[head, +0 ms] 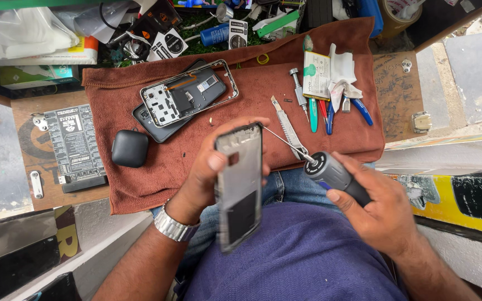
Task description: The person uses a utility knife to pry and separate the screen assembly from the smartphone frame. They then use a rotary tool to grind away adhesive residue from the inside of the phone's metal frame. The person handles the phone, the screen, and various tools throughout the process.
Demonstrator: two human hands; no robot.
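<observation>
The phone frame stands upright over my lap, just in front of the brown towel covering the bench. My left hand grips it, thumb pressed on its face, fingers wrapped behind. My right hand is closed around the grey electric screwdriver; its thin bit reaches the frame's upper right corner. On the towel lie a second opened phone, a dark earbud case, a utility knife, a battery and blue-handled pliers. A black test board sits left of the towel.
</observation>
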